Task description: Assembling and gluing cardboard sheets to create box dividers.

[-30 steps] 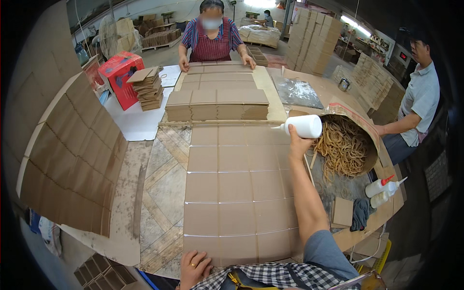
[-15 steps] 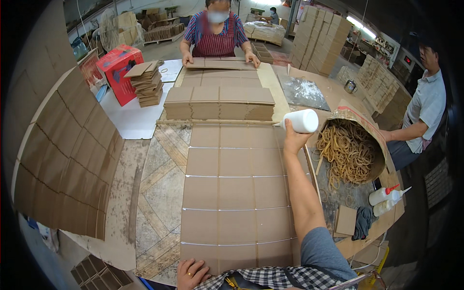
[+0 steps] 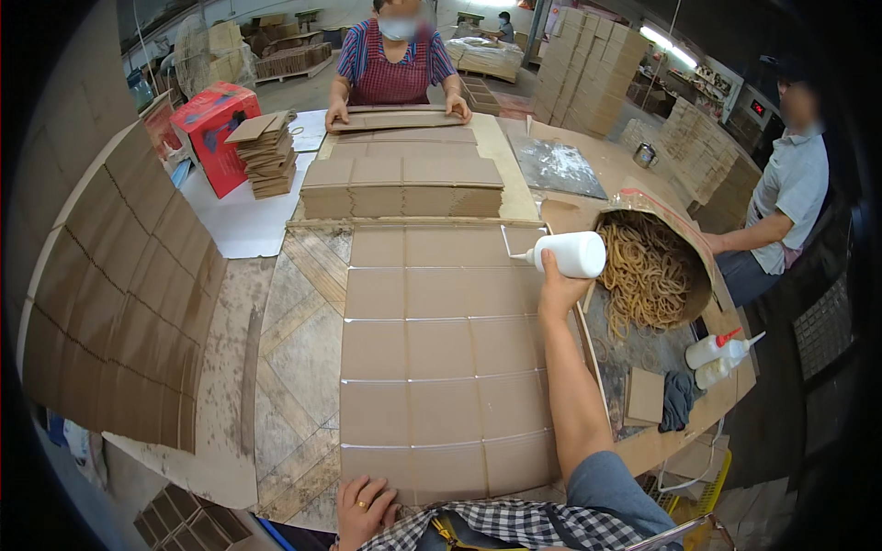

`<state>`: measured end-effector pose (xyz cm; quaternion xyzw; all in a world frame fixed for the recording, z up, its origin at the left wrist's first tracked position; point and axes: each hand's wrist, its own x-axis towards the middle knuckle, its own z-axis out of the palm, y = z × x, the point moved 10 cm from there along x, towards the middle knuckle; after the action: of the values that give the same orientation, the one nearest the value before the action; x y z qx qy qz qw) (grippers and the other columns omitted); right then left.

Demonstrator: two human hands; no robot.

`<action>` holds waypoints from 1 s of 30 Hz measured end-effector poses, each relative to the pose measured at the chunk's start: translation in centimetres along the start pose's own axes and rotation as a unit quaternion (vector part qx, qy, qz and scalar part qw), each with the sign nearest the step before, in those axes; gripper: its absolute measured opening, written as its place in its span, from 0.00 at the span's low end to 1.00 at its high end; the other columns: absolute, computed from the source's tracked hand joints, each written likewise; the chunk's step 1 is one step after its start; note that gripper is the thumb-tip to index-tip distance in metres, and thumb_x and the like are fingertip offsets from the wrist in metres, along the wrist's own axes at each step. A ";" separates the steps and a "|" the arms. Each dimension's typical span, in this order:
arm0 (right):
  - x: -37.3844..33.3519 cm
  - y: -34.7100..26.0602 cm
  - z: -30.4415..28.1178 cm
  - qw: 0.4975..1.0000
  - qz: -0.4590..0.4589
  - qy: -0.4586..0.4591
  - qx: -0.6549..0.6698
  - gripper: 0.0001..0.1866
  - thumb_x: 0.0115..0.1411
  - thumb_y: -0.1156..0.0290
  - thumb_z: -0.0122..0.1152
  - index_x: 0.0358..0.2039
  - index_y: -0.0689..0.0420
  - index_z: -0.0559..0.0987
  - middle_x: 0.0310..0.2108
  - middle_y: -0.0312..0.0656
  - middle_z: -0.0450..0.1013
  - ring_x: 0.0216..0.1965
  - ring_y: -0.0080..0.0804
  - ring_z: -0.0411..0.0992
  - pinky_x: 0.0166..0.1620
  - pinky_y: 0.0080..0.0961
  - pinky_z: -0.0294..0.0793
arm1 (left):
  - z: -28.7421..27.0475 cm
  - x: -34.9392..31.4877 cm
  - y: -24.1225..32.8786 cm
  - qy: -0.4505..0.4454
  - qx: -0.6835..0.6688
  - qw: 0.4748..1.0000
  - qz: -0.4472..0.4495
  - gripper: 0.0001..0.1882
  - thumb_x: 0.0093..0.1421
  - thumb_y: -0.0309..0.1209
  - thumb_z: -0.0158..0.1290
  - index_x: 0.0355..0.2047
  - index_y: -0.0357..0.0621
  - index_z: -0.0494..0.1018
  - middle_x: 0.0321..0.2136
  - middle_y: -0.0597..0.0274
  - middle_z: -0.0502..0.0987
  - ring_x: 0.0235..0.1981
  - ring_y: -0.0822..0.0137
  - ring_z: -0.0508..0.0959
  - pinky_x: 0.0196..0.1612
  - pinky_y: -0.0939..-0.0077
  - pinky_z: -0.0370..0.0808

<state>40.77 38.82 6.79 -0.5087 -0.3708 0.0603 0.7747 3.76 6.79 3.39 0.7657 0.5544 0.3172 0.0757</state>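
Observation:
My right hand [image 3: 562, 296] is wrapped round a white squeeze bottle [image 3: 577, 254], tipped sideways with its thin nozzle pointing left. The nozzle tip is over the far right part of a long brown cardboard sheet [image 3: 441, 347]. Creases divide this sheet into rows of panels, and thin white lines of glue run along several of them. A short white line also lies beside the nozzle. At the sheet's near left corner rests my left hand [image 3: 366, 507], its fingers laid out on the board and a ring on one of them.
Folded cardboard [image 3: 404, 188] is stacked beyond the sheet, where a co-worker's hands [image 3: 457, 108] hold another piece. On the right lie a sack of rubber bands [image 3: 643, 280] and more bottles [image 3: 712, 349]. Cardboard panels [image 3: 119, 285] stand at left. Another person [image 3: 795, 193] is at far right.
The bottle in my right hand has come slightly nearer, its nozzle moving off the sheet's far edge and leaving a white line. My left hand stays at the corner. The whole view has shifted slightly.

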 end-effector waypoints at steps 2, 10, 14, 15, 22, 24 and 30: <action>-0.9 -1.1 -2.1 1.000 0.002 -0.006 0.007 0.45 0.42 0.72 0.75 0.56 0.65 0.57 0.51 0.50 0.65 0.50 0.38 0.67 0.53 0.34 0.67 | 0.0 0.1 -0.1 -0.004 -0.010 1.000 -0.010 0.14 0.40 0.30 0.60 0.30 0.46 0.77 0.38 0.60 0.75 0.43 0.51 0.71 0.44 0.55 0.68; -6.6 -7.9 -11.0 0.998 0.060 -0.025 0.011 0.31 0.45 0.76 0.73 0.48 0.66 0.68 0.43 0.46 0.71 0.43 0.33 0.71 0.48 0.29 0.71 | -0.1 0.8 0.7 -0.032 -0.035 0.998 -0.030 0.15 0.44 0.24 0.57 0.36 0.41 0.75 0.40 0.54 0.73 0.46 0.48 0.68 0.49 0.53 0.64; -10.2 -11.6 -16.6 0.996 0.088 -0.002 0.010 0.28 0.46 0.78 0.71 0.48 0.66 0.70 0.42 0.46 0.72 0.43 0.32 0.72 0.49 0.29 0.71 | -0.1 0.8 1.4 -0.043 -0.021 0.999 -0.013 0.17 0.47 0.23 0.56 0.40 0.44 0.76 0.41 0.53 0.73 0.46 0.48 0.67 0.50 0.52 0.64; -11.0 -12.4 -17.8 0.996 0.092 -0.005 0.001 0.28 0.46 0.79 0.71 0.48 0.66 0.69 0.43 0.45 0.72 0.43 0.32 0.71 0.49 0.28 0.70 | -0.2 0.7 1.5 -0.042 -0.018 0.999 -0.008 0.17 0.47 0.23 0.55 0.40 0.44 0.76 0.41 0.53 0.73 0.46 0.47 0.67 0.50 0.52 0.64; -16.2 -17.3 -26.0 0.992 0.108 -0.017 -0.057 0.27 0.48 0.80 0.68 0.49 0.64 0.69 0.44 0.43 0.71 0.44 0.30 0.70 0.50 0.28 0.69 | 0.0 0.3 1.7 -0.035 -0.007 0.999 0.003 0.15 0.47 0.22 0.56 0.38 0.46 0.77 0.42 0.52 0.72 0.46 0.46 0.67 0.50 0.53 0.64; -17.4 -18.5 -28.0 0.990 0.116 -0.020 -0.071 0.27 0.48 0.80 0.67 0.50 0.64 0.69 0.44 0.43 0.71 0.45 0.31 0.70 0.50 0.28 0.69 | 0.1 0.2 1.9 -0.031 -0.003 0.999 0.009 0.15 0.47 0.22 0.56 0.38 0.46 0.77 0.42 0.53 0.72 0.46 0.46 0.68 0.50 0.54 0.65; -18.8 -21.3 -31.7 0.987 0.134 -0.018 -0.091 0.30 0.47 0.80 0.68 0.51 0.63 0.68 0.45 0.44 0.70 0.46 0.32 0.70 0.50 0.29 0.69 | 0.3 -0.3 1.8 -0.030 -0.005 0.999 0.013 0.15 0.48 0.23 0.55 0.39 0.45 0.77 0.44 0.51 0.72 0.48 0.45 0.66 0.51 0.51 0.63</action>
<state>41.37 -3.69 8.29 -0.6209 -0.3170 0.1383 0.7035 5.31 5.92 3.82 0.7815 0.5403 0.2982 0.0922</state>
